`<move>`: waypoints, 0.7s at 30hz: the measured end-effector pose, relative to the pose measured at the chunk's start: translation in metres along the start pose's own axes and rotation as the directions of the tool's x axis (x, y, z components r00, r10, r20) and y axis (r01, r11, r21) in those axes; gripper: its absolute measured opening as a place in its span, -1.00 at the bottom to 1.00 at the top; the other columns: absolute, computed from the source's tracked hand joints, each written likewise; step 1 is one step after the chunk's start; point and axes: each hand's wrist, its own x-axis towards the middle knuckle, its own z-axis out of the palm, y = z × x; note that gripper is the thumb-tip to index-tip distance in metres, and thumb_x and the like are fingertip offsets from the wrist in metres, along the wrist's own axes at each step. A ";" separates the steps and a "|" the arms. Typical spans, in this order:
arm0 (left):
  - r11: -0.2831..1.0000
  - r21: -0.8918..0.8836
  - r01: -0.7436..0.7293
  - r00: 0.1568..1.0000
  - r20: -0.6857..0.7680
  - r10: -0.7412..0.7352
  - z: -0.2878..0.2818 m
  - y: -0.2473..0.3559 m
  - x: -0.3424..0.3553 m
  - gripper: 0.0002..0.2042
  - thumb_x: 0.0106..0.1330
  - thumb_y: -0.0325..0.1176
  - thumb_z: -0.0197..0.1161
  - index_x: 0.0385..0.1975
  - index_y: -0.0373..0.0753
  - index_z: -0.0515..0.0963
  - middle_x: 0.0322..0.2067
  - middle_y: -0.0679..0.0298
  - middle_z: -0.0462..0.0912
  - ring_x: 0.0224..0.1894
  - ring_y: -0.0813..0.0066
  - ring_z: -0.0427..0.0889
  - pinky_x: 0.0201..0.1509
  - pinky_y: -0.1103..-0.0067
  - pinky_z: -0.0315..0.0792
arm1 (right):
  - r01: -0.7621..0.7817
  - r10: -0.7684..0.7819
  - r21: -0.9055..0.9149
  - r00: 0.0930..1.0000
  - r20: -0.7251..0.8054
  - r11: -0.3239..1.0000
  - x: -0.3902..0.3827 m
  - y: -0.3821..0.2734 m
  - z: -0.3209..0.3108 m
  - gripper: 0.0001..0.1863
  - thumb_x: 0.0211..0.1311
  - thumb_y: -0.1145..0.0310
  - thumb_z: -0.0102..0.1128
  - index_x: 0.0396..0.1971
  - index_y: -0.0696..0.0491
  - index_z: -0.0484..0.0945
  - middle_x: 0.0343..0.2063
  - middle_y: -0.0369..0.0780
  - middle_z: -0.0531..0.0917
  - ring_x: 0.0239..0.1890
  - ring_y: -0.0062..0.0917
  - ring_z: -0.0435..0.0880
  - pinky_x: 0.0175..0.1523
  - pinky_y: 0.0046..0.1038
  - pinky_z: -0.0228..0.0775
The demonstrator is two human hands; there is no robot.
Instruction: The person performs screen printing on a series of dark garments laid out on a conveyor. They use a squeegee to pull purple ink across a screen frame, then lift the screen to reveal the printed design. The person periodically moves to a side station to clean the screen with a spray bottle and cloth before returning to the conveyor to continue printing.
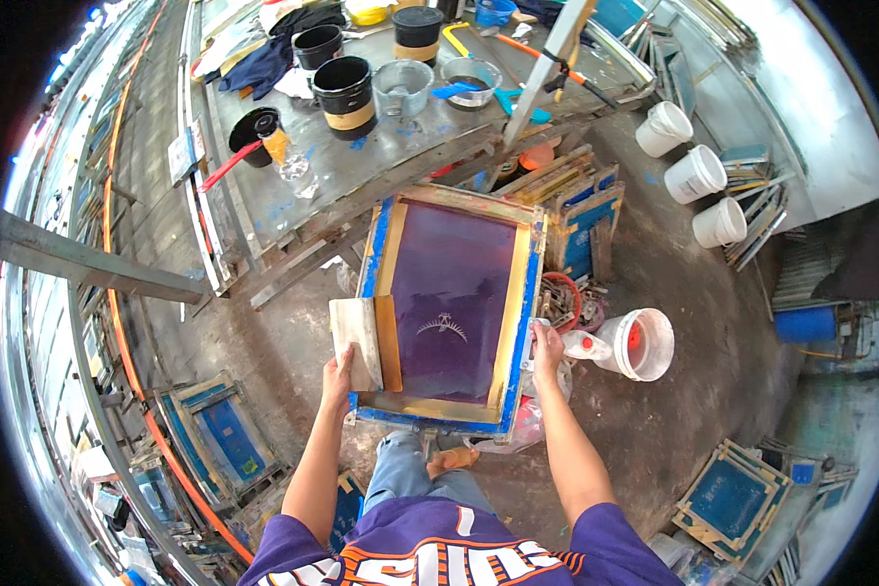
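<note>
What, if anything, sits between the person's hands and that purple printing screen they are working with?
Nothing visible does. The right hand already grips the right edge of the screen frame. The left hand holds a squeegee lying against the frame's left edge.

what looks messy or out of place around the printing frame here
Blue paint is smeared along the printing frame edges and splashed on the metal table. Spare frames lie in a loose heap on the floor beside it. The frame itself looks intact.

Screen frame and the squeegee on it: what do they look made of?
Frame: seemingly wood, pale grain showing, edges wrapped in blue tape, with taut purple mesh. Squeegee under the left hand: pale wooden-looking handle, matte and stained; its blade material is unclear. Right hand grips the frame's edge.
</note>
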 end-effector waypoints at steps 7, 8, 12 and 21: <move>0.999 -0.023 -0.038 0.998 -0.059 0.036 0.002 -0.022 0.005 -0.58 0.41 -0.08 0.28 -0.02 -0.37 0.54 -0.20 0.28 0.67 -0.17 0.60 0.58 -0.04 0.58 0.49 | -0.009 0.009 0.003 1.000 0.011 1.000 0.012 0.000 0.009 -0.76 0.36 0.20 0.23 -0.36 0.06 0.66 -0.52 -0.45 0.55 -0.50 -0.78 0.39 -0.37 -0.67 0.17; 0.997 -0.049 -0.054 0.995 -0.086 0.050 0.000 -0.032 0.007 -0.55 0.40 -0.10 0.30 0.03 -0.39 0.49 -0.18 0.26 0.66 -0.14 0.59 0.58 -0.02 0.57 0.48 | 0.011 -0.008 -0.076 0.999 0.040 0.997 0.014 -0.006 0.008 -0.76 0.37 0.19 0.23 -0.37 0.05 0.65 -0.55 -0.47 0.50 -0.53 -0.81 0.33 -0.42 -0.68 0.09; 0.996 -0.087 -0.028 0.989 -0.149 0.015 0.002 -0.034 -0.008 -0.55 0.40 -0.09 0.29 0.02 -0.38 0.46 -0.16 0.23 0.64 -0.11 0.56 0.57 0.00 0.57 0.47 | 0.000 0.005 -0.071 0.998 0.066 0.997 0.020 -0.011 0.018 -0.75 0.36 0.16 0.26 -0.35 0.06 0.66 -0.53 -0.46 0.48 -0.50 -0.75 0.33 -0.35 -0.64 0.15; 0.992 -0.111 -0.060 0.983 -0.180 0.039 0.015 -0.034 -0.011 -0.52 0.39 -0.10 0.30 0.10 -0.33 0.36 -0.13 0.22 0.65 -0.09 0.54 0.58 0.04 0.54 0.46 | 0.710 -0.692 -0.458 0.679 0.246 0.535 0.005 -0.108 0.139 -0.69 0.18 0.38 0.37 -0.08 0.10 0.61 -0.12 -0.12 0.57 0.01 -0.24 0.51 0.18 -0.24 0.31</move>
